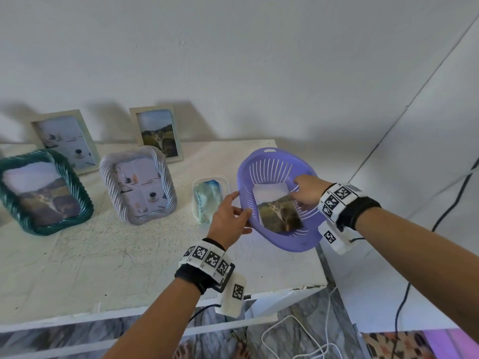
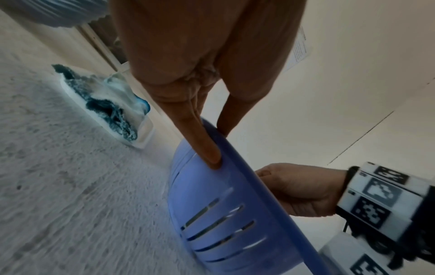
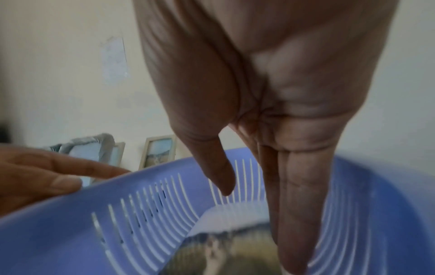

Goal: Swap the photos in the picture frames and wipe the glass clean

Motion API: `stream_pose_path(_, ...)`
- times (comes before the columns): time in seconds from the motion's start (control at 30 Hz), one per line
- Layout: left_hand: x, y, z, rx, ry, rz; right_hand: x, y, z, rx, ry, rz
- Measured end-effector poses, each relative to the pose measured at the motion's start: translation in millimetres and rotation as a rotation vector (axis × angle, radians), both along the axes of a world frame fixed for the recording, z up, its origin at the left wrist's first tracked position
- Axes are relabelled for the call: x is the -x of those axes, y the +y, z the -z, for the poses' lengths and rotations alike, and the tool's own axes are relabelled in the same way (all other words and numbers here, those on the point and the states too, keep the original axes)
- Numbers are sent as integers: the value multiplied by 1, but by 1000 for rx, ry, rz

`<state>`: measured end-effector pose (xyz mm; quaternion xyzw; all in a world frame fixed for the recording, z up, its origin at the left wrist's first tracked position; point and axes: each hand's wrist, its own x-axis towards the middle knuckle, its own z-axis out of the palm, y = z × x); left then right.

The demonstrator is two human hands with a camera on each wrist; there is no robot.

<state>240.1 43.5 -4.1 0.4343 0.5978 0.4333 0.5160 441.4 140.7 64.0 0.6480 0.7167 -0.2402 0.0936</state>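
Purple plastic made up the basket (image 1: 274, 161), which had thin slots in its walls and was tipped up on its side above the right end of the white table (image 1: 103, 260). The left hand (image 1: 229, 218) pinched its near rim, thumb inside and fingers on the outside. The right hand (image 1: 309, 191) reached into the basket with fingers straight and close together, the tips touching a loose photo (image 1: 278, 212). The photo lay flat on the basket's bottom with its long side running away from the person, leaning a little to the left. It showed a cat on a grassy hill, with pale sky at the far end.

Four frames stood on the table to the left. A green twisted frame (image 1: 77, 200) and a grey twisted frame (image 1: 106, 169) stood in front. Two plain pale frames (image 1: 85, 130) leaned on the wall behind. Just left of the basket lay a clear tray (image 1: 225, 181) with a blue and white cloth (image 1: 207, 200) in it.
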Motion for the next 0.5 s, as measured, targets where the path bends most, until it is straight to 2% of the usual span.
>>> stream_pose_path(0.07,6,4,1,-1,17,2,-5,-4,-8,-62,13,-69)
stream_pose_path(0.13,11,7,1,-5,41,0,-11,-12,-10,-218,65,-111)
stream_pose_path(0.23,20,11,-1,-20,69,-3,-17,-27,1,-436,8,-23)
stream_pose_path(0.33,27,15,-3,-30,95,-5,-15,-36,19,-405,50,79)
stream_pose_path(0.43,33,22,-3,-36,125,-28,-10,-32,29,-394,170,83)
stream_pose_path(0.5,36,27,-3,-32,130,-35,-7,-28,32,-383,188,79)
